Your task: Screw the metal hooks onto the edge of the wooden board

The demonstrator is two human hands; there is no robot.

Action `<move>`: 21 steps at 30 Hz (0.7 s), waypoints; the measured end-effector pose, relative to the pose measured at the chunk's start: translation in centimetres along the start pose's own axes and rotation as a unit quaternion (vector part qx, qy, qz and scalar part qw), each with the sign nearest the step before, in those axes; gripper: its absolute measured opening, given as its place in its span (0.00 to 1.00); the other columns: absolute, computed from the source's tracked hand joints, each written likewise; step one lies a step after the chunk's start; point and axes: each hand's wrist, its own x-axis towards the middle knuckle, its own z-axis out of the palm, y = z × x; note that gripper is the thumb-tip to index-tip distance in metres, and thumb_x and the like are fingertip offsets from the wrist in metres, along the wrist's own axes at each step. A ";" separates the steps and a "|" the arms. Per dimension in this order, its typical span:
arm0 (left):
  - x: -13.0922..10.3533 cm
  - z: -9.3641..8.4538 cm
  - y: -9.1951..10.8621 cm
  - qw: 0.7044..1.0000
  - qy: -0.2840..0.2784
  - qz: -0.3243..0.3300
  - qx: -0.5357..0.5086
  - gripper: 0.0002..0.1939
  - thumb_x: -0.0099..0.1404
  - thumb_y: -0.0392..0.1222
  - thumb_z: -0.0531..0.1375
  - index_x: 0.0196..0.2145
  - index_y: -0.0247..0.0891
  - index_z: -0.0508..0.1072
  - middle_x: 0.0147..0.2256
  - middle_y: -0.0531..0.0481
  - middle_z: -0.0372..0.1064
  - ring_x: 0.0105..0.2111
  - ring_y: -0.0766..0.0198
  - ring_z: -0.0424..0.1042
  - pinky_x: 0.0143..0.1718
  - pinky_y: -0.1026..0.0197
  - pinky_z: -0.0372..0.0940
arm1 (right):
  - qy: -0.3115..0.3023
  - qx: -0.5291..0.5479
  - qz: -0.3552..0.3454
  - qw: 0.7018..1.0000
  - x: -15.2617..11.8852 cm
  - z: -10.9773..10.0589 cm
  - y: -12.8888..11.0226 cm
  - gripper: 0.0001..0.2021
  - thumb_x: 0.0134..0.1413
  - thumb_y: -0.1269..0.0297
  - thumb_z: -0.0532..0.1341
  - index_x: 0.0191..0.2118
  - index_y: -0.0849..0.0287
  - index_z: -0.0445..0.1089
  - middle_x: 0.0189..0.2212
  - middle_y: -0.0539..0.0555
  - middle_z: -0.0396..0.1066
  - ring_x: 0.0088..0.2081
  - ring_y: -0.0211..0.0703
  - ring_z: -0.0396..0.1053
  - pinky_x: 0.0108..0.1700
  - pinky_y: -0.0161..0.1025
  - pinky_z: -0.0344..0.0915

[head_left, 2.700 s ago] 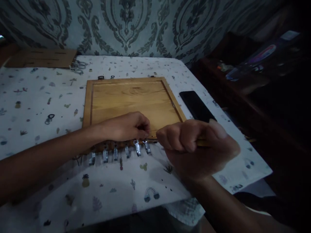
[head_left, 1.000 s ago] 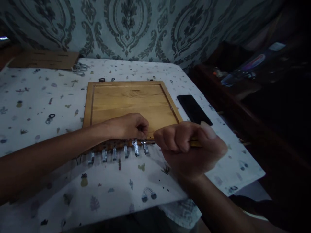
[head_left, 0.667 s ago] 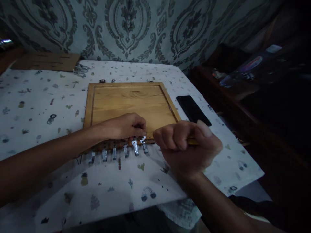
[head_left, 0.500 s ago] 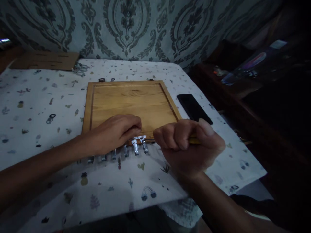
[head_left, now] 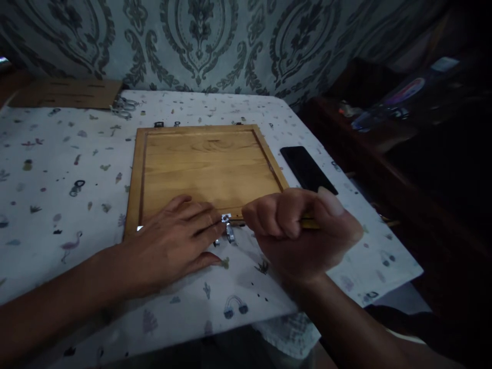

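A wooden board (head_left: 207,164) with a raised frame lies on the patterned tablecloth. My left hand (head_left: 177,241) lies palm down over the board's front edge, fingers extended and slightly apart, covering most of a row of small silver metal clips. One metal clip (head_left: 229,230) stays visible beside its fingertips, its flat plate against the board's edge. My right hand (head_left: 303,230) is closed in a fist near the board's front right corner. A yellow strip shows between its fingers and thumb; whether this is a held thing or the board's corner is unclear.
A black phone (head_left: 307,166) lies right of the board. Brown cardboard (head_left: 67,93) and a small pile of metal pieces (head_left: 123,106) are at the back left. A plastic bottle (head_left: 403,95) lies beyond the table's right side, near dark furniture.
My left hand has flattened and spread over the row of clips, hiding several that showed before. My right hand stays closed in nearly the same place. The view has shifted slightly.
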 end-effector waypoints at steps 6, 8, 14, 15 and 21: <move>0.5 -0.2 0.5 0.999 -0.029 -0.024 0.009 0.24 0.77 0.51 0.44 0.50 0.33 0.73 0.51 0.41 0.74 0.50 0.51 0.71 0.53 0.46 0.60 | 0.017 -0.003 -0.024 1.000 0.1 0.1 0.1 0.28 0.59 0.55 0.59 0.12 0.58 0.49 0.09 0.43 0.44 0.13 0.29 0.45 0.18 0.33 0.48; 0.7 -0.2 0.5 0.999 -0.028 -0.027 0.003 0.22 0.76 0.50 0.45 0.48 0.34 0.74 0.49 0.41 0.75 0.49 0.52 0.71 0.52 0.47 0.61 | 0.017 -0.007 -0.025 1.000 0.1 0.2 0.1 0.28 0.59 0.55 0.58 0.13 0.58 0.49 0.09 0.44 0.44 0.13 0.29 0.46 0.18 0.33 0.49; 1.0 -0.3 -0.3 0.997 -0.046 -0.027 -0.061 0.20 0.75 0.50 0.49 0.47 0.35 0.73 0.45 0.43 0.74 0.44 0.54 0.72 0.46 0.50 0.65 | 0.006 0.000 -0.023 1.000 0.0 0.1 0.0 0.25 0.56 0.58 0.59 0.13 0.57 0.50 0.10 0.44 0.44 0.13 0.30 0.45 0.18 0.35 0.48; 1.1 -0.3 -0.5 0.995 -0.053 -0.027 -0.077 0.19 0.75 0.50 0.49 0.47 0.34 0.73 0.44 0.44 0.74 0.44 0.55 0.72 0.46 0.51 0.65 | 0.007 0.002 -0.021 1.000 0.0 0.1 0.0 0.25 0.56 0.58 0.59 0.13 0.57 0.49 0.10 0.44 0.44 0.13 0.30 0.45 0.18 0.35 0.48; 1.5 -0.5 -1.2 0.991 -0.059 -0.013 -0.120 0.19 0.75 0.50 0.49 0.44 0.34 0.74 0.43 0.45 0.74 0.41 0.57 0.72 0.46 0.52 0.66 | 0.000 -0.003 -0.009 1.000 0.1 0.0 -0.1 0.25 0.56 0.58 0.59 0.13 0.58 0.50 0.09 0.44 0.44 0.13 0.30 0.46 0.18 0.34 0.49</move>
